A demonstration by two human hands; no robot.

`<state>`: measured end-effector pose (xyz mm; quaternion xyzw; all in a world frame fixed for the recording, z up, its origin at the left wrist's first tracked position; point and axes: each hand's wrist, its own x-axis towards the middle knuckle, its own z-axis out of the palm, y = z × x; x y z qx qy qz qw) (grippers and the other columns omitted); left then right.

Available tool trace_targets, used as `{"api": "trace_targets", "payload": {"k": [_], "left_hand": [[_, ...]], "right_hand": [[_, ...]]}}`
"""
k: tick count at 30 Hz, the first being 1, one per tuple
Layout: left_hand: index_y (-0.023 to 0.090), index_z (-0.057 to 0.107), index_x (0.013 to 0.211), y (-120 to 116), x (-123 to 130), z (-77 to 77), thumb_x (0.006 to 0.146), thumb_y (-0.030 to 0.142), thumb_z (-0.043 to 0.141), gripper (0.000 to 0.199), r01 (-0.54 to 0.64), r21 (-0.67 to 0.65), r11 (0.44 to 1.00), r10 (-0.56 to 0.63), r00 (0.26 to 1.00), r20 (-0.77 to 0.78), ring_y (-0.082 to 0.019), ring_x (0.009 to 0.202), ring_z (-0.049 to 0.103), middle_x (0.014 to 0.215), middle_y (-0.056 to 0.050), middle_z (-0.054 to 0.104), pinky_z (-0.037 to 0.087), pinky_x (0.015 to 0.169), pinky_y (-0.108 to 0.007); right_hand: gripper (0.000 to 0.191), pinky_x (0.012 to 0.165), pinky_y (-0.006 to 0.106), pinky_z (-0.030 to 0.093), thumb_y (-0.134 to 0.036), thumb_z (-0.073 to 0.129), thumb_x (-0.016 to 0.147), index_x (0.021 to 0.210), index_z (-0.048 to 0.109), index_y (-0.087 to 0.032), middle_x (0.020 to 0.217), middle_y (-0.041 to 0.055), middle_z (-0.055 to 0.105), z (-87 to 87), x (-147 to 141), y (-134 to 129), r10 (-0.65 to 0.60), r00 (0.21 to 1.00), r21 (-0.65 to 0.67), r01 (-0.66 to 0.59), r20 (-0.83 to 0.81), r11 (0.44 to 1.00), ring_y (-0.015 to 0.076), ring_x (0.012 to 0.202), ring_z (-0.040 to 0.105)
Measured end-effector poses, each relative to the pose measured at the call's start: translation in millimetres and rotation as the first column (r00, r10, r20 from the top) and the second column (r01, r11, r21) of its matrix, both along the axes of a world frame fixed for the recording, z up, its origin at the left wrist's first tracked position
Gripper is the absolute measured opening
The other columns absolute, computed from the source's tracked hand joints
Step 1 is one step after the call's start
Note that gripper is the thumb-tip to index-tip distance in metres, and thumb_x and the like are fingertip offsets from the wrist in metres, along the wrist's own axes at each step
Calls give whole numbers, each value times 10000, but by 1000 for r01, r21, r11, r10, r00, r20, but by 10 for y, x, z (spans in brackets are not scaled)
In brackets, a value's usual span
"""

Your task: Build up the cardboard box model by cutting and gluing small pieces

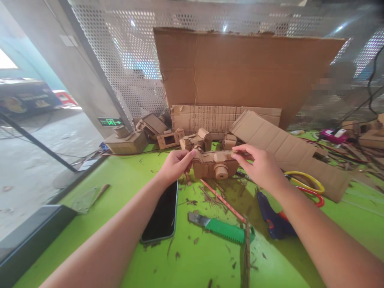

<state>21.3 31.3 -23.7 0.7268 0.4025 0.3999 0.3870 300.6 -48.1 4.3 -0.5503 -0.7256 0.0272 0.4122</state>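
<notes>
A small cardboard camera model [204, 169] with a round lens piece on its front stands upright above the green table [126, 192]. My left hand [177, 163] pinches its left upper corner between thumb and fingers. At the opposite end, my right hand [250, 158] has thumb and forefinger closed on the model's right upper corner. Under my left forearm lies a black phone [160, 216]. A green box cutter [225, 230] and a thin red strip [223, 201] rest in front of the model among cardboard scraps.
Behind are more cardboard models [127, 143] and a large cardboard sheet [246, 72]. On the right lie a blue glue gun [274, 218], scissors with yellow and red handles [306, 181] and a slanted cardboard piece [279, 146]. A dark box [36, 232] sits at the left edge.
</notes>
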Motion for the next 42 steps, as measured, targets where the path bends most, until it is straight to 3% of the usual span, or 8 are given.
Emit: {"api": "trace_targets", "payload": {"k": [4,10,20,29,34,42], "left_hand": [[200,563,571,-6,10,-11,989,588,541,571,13,-4,1000,-13,1000,4,-127,467,550,502,-5,608,429,531,-270],[200,559,565,-9,23,-9,996,583,530,577,28,0,1000,-28,1000,-4,-125,470,547,507,-6,610,434,538,-268],[195,569,555,-23,25,18,1001,604,512,608,33,-7,999,-33,999,-37,-126,475,546,507,-12,609,422,544,-272],[196,569,554,-22,13,11,1000,609,506,611,33,-3,999,-34,998,-54,-129,474,549,510,-13,615,416,535,-269],[199,566,556,-26,17,11,994,597,526,594,-1,28,1000,2,999,-47,-130,475,551,499,-6,608,420,546,-268],[204,564,544,-17,35,-7,997,604,510,607,-13,50,999,16,998,-57,-131,470,547,494,-5,613,427,552,-267]], "right_hand": [[374,895,371,639,-423,521,1050,1313,697,-223,1156,84,807,37,-13,-27,11,994,-40,-15,-110,999,251,1021,786],[265,933,390,620,-367,577,1014,1195,738,-257,1161,50,808,11,-5,-29,33,999,0,-33,20,999,267,1057,775],[197,767,356,623,-381,639,979,1062,752,-242,968,42,831,1,18,-16,-21,999,-11,21,34,1000,237,770,789],[180,803,387,643,-386,642,976,1058,743,-261,996,38,826,-26,50,0,-5,1000,-42,6,25,999,246,815,798],[286,855,383,664,-351,661,956,1224,680,-255,1107,60,800,-42,43,10,35,999,0,-35,-27,999,252,975,791],[108,786,369,642,-325,643,974,1026,715,-264,1014,31,819,-16,37,-25,8,998,43,-10,63,999,244,862,801]]}}
